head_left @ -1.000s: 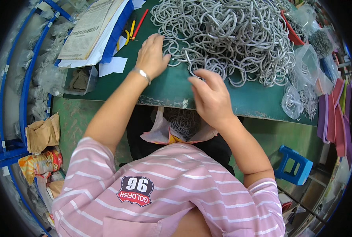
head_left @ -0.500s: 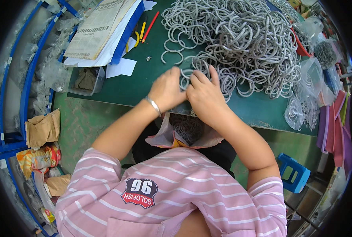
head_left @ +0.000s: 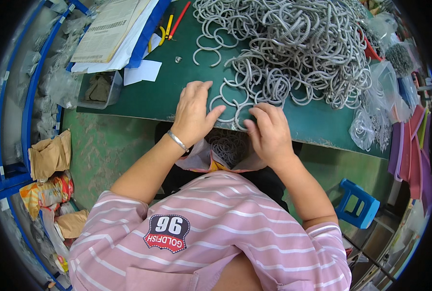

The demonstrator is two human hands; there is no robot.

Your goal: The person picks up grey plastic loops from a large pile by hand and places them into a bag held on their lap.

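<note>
Both hands rest at the table's near edge, approx. centre. Left hand: flat on the green top, fingers slightly apart, thumb touching a grey ring; nothing gripped. Right hand: fingers curled together over rings at the edge; grip can't be confirmed. Ring pile covers the far-right area. Bag w/ rings sits below the edge, between the forearms. Papers at far-left corner, tray at left edge.

Green table, blue stool
</note>
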